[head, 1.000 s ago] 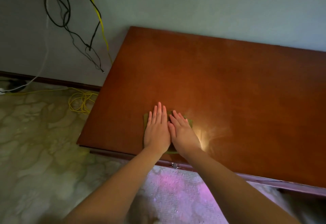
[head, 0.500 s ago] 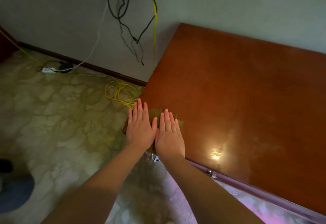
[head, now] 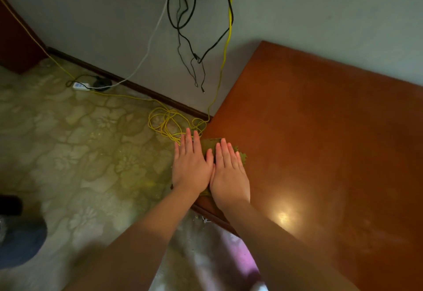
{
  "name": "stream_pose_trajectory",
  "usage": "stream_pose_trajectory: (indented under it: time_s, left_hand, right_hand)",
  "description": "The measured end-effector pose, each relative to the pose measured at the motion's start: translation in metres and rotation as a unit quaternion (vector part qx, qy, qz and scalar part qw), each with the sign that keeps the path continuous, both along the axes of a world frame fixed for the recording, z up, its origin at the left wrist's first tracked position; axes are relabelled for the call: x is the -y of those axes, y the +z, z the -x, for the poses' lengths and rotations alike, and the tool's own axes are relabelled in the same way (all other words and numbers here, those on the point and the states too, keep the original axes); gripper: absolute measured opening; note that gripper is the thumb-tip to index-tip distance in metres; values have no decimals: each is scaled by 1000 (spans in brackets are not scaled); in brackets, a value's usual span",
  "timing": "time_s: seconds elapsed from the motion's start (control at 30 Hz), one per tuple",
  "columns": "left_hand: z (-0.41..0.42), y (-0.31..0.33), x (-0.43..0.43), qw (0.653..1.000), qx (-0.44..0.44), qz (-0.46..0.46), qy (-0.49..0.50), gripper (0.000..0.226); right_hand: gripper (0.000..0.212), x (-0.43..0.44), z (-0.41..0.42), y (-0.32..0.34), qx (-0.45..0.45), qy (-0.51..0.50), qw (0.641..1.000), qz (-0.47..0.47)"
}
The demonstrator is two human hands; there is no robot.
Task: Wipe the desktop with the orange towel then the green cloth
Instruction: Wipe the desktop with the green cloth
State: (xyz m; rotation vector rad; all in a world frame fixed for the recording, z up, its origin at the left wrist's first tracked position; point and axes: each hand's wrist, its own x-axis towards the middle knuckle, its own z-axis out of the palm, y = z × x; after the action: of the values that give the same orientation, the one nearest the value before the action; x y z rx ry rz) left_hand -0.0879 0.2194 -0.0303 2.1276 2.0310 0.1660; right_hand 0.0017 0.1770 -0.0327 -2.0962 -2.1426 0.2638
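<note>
Most of the green cloth (head: 209,146) is hidden under your palms. Only a strip past your fingertips, a sliver beside the right hand's (head: 229,174) little finger and a scrap by the left wrist show, so you cannot tell how it is folded. Both hands lie flat on it with straight fingers, side by side and thumbs touching, pressing down rather than clutching. The left hand (head: 191,167) sits across the left edge of the desktop (head: 320,141), so its outer fingers reach over the floor (head: 80,141), and the cloth sits at that near left corner.

To the right of your grip the desktop runs out of the frame, and a bright glare near your right forearm washes out the surface there. Just beyond your left fingertips a yellow cable (head: 167,121) coils on the floor. Black cables (head: 190,38) hang down the wall above it from something dark that the top of the frame cuts off. Far to your left, a dark blue rounded shape (head: 20,240) is cropped and too blurred to identify.
</note>
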Motion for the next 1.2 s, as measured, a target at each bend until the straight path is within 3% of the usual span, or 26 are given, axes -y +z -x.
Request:
stream_pose_trajectory:
  time_s: [0.23, 0.97, 1.1, 1.2]
  left_hand:
    - [-21, 1, -36, 999, 0, -34, 7, 64]
    - [-127, 15, -204, 993, 45, 46, 95, 51]
    - [-146, 11, -226, 987, 86, -7, 137, 41]
    - [-166, 9, -242, 991, -5, -92, 95, 39]
  right_hand:
    - [79, -39, -28, 2, -15, 22, 999, 21]
    - [80, -217, -128, 7, -44, 61, 997, -1]
    - [55, -245, -151, 9, -44, 71, 996, 10]
    - [55, -265, -171, 10, -33, 64, 997, 12]
